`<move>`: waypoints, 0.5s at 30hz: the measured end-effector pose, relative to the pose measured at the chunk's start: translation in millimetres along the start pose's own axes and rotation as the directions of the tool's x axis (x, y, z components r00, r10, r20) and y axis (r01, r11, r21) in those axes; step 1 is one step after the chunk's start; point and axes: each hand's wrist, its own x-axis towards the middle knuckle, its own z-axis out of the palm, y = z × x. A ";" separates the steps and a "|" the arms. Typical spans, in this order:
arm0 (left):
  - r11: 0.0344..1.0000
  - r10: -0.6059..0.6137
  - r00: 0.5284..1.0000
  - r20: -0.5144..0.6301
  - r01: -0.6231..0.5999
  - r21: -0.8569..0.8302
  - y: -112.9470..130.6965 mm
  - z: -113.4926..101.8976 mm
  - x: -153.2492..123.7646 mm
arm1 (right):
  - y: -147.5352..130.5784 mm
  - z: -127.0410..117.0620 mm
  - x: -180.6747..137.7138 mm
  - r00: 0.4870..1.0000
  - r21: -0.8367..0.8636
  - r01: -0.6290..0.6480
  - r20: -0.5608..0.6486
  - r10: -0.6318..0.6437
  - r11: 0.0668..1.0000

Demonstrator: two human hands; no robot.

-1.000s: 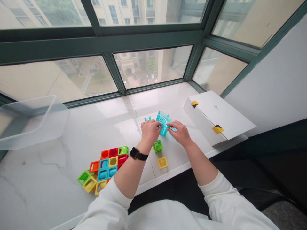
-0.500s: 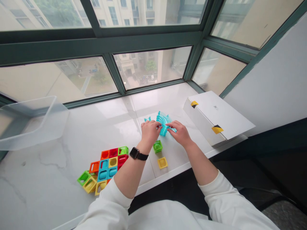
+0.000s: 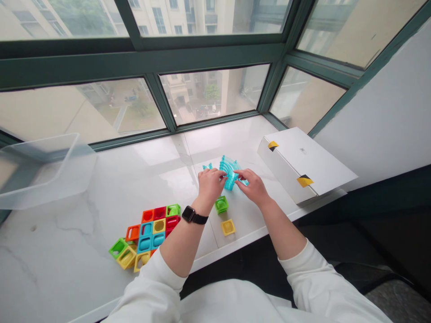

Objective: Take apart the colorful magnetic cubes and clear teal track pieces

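A translucent turquoise curved track piece [image 3: 229,167] is between my two hands over the white counter. My left hand [image 3: 210,183] pinches its left edge with thumb and fingertips. From the other side my right hand [image 3: 251,184] pinches the right edge, where more turquoise plastic shows past the fingers. Another small turquoise piece [image 3: 207,166] pokes out behind my left hand, mostly hidden. Just below the hands sits a green block [image 3: 221,204], and nearer the counter edge lies a yellow block [image 3: 228,227].
Colourful hollow blocks [image 3: 146,243] are grouped left of my left forearm, partly covered by it. A clear plastic bin [image 3: 74,179] stands at the far left. To the right is a white box [image 3: 303,157] with yellow-black tape. Windows rise behind the counter [image 3: 111,179].
Both hands keep their pinch on the turquoise track with barely any movement; the right fingertips have shifted very slightly. The view has tilted a touch.
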 end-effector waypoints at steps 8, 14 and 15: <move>1.000 0.007 0.995 -0.102 -0.010 -0.026 -6.9 -26.4 -10.3 | -7.8 -6.2 -4.5 1.000 0.009 -0.012 -0.029 0.013 1.000; 0.997 -0.074 0.980 -0.186 0.074 -0.006 -42.9 -64.8 -50.5 | -23.1 -9.9 -23.8 0.988 -0.024 -0.024 -0.151 0.020 0.999; 0.995 -0.100 0.977 -0.190 0.103 0.005 -52.5 -70.7 -63.2 | -27.7 -10.7 -28.4 0.984 -0.030 -0.026 -0.175 0.020 0.999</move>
